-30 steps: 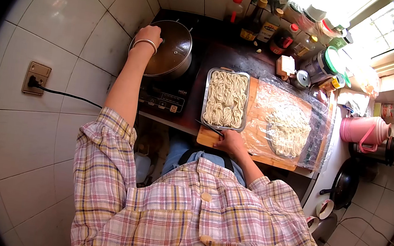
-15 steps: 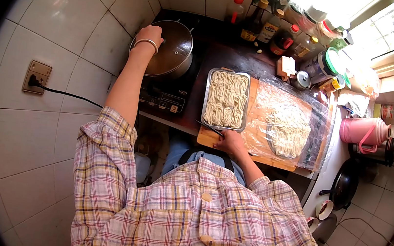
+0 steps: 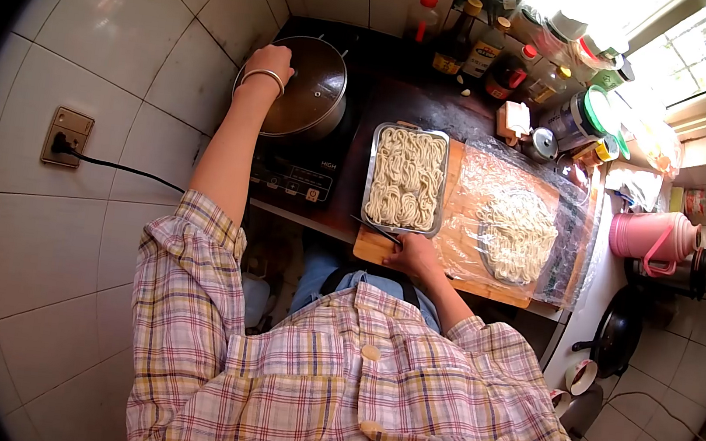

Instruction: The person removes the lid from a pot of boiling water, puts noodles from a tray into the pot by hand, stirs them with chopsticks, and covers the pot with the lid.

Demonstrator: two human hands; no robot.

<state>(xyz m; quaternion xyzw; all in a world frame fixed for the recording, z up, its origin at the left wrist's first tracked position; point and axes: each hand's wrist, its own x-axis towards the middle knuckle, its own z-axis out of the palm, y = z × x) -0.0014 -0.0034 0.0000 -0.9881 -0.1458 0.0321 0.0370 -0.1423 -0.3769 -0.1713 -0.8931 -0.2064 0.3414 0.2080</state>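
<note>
While the left hand (image 3: pixel 271 63) looks clamped on top of the glass lid (image 3: pixel 315 88), the right hand (image 3: pixel 414 254) grips a dark thin utensil (image 3: pixel 379 231) beside the noodle tray (image 3: pixel 370 174). Lid sits on pot (image 3: pixel 323 123) on cooktop (image 3: pixel 292 179): likely stiff, fragile, maybe steam-slick; hold at top centre.

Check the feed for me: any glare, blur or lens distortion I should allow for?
Head view: window blown out, plastic sheet catching glare; head view: wall tiles bow, picture corners black; head view: left hand and right hand show no obvious blur.
</note>
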